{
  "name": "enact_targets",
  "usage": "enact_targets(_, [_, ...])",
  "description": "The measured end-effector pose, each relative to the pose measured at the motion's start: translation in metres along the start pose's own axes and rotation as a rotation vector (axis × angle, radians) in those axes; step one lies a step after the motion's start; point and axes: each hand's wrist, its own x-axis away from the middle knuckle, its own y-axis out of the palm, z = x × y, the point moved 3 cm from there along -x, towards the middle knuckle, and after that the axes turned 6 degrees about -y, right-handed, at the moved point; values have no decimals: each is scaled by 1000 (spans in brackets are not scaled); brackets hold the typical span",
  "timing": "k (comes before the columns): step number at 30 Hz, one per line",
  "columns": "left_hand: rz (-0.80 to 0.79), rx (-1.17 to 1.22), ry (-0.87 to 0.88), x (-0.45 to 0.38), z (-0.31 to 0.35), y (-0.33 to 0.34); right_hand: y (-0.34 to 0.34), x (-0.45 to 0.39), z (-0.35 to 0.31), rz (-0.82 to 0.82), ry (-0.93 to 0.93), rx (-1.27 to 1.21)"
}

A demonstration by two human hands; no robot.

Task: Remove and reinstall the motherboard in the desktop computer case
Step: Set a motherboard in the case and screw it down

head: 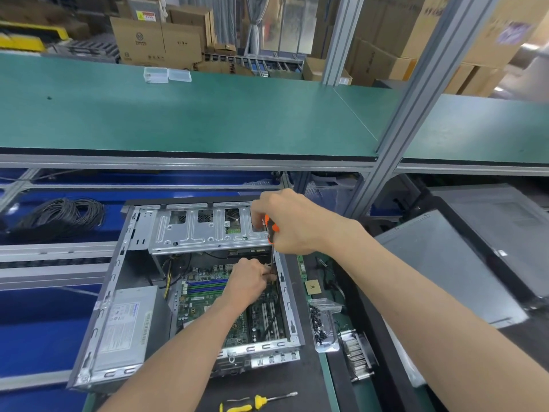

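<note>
Case: open desktop case [98, 331] lies on its side on the surface, centre of view.
Motherboard: motherboard [208, 304] sits inside the case.
Right hand: right hand [292, 223] grips an orange-handled screwdriver [271, 230], shaft pointing down at the board's 1 o'clock corner.
Left hand: left hand [249, 281] pinches near the tip; what it holds is hidden.
Advice: keep the shaft upright, steady the tip, press lightly.
Spare: yellow screwdriver [255, 403] at 6 o'clock.

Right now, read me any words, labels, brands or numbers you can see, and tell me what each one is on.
None can be read for certain.
Power supply label: printed lines, too small and blurred.
Motherboard: markings too small.
Cardboard boxes: a round logo and dark print, unreadable.
Yellow warning sticker: too blurred.
Purple sticker on the box at upper right: blurred.
</note>
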Motion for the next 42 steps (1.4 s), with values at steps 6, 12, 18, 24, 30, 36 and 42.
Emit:
enact_targets(6, [40,-40,1,-4,1,3,-4,-2,3,123,189,286])
enact_targets(12, [-19,-97,16,-6,-7,8,-3,-3,-2,-44,-27,60])
enact_targets(18, [-29,-103,0,-9,-4,11,-4,-4,0,88,181,341])
enact_targets(24, [-73,-117,-63,-9,-8,14,2,-6,1,12,-12,134])
enact_targets(30, [-95,-117,-92,-10,-6,15,0,-2,5,131,138,284])
enact_targets(36, [-101,-126,-92,-9,-6,13,1,-7,1,15,-9,134])
enact_targets(42, [-99,-104,-95,-9,-4,13,-1,-3,5,117,108,254])
